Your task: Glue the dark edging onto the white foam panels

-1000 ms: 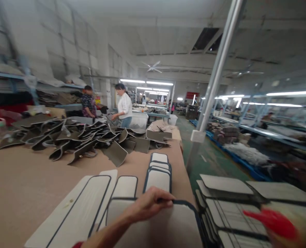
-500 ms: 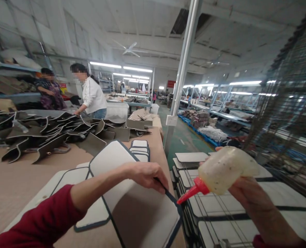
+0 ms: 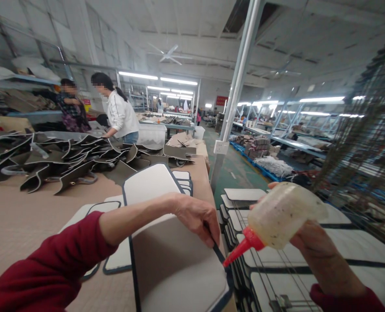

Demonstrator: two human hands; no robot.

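A white panel with a dark blue edge (image 3: pixel 179 260) lies tilted in front of me, one part of it in shadow. My left hand (image 3: pixel 197 216) pinches its dark edging on the right side. In my right hand (image 3: pixel 309 238) is a cloudy squeeze bottle (image 3: pixel 282 214), tipped downward, its red nozzle (image 3: pixel 244 246) touching or very near the edging just below my left fingers. Most of the right fingers are hidden behind the bottle. Similar white panels (image 3: pixel 119 255) lie under and beside the held one.
Racked white panels (image 3: pixel 335 247) with thin metal rods stand at the right. Dark folded pieces (image 3: pixel 78 167) cover the table's far left. Beyond them a person in white (image 3: pixel 122 115) bends over the pile; a metal post (image 3: pixel 236 86) rises ahead.
The view has shifted slightly left, so most things appear farther right. The nozzle tip sits a little lower along the edging, and the panel has turned slightly. Both hands keep their holds.
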